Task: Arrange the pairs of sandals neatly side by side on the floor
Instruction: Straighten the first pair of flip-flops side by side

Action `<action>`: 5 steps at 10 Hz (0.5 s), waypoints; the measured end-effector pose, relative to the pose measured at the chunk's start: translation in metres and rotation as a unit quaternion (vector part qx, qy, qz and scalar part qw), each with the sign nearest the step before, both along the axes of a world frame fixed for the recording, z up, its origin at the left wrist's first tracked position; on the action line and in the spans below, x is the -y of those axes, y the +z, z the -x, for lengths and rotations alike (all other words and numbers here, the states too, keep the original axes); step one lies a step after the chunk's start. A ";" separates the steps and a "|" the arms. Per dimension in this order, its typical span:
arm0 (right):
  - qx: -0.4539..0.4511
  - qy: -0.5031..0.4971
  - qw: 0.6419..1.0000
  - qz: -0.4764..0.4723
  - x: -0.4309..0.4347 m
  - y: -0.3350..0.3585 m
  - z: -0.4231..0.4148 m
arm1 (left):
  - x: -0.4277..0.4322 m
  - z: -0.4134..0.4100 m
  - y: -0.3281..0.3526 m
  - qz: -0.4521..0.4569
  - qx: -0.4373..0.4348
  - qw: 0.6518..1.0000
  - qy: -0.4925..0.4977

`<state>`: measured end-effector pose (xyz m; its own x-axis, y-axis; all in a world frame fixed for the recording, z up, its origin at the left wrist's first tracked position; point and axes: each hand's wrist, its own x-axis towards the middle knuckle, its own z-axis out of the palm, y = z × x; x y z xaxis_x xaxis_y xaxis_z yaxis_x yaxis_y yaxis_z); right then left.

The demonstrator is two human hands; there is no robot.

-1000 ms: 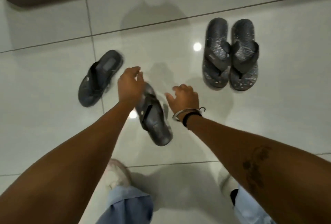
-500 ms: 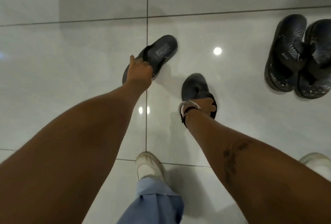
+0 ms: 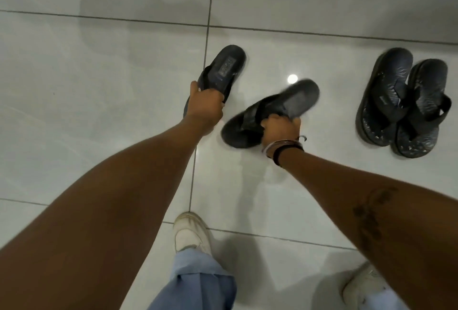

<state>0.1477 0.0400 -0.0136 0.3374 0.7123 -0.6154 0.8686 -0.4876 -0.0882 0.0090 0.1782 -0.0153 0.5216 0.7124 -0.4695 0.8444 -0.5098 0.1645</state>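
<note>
Two dark sandals are each held over the pale tiled floor point(image 3: 99, 91). The left grip point(image 3: 204, 102), fingers curled tight, holds the first sandal point(image 3: 226, 69) by its toe end at twelve o'clock, heel pointing toward one o'clock. The right grip point(image 3: 280, 127) is wrapped round the strap and edge of the second sandal point(image 3: 297, 96), blurred, at one o'clock. Another pair point(image 3: 401, 101) lies side by side, touching, toward three o'clock.
</note>
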 end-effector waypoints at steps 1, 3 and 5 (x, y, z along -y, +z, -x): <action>0.080 0.220 0.971 0.047 -0.023 0.011 -0.028 | 0.000 0.004 0.004 0.025 0.007 0.998 0.052; 0.076 0.277 0.954 0.081 -0.056 0.019 -0.040 | 0.022 -0.014 0.007 0.038 0.009 0.994 0.106; 0.056 0.332 0.938 0.079 -0.046 0.006 -0.017 | 0.039 -0.027 0.006 0.021 0.000 0.992 0.127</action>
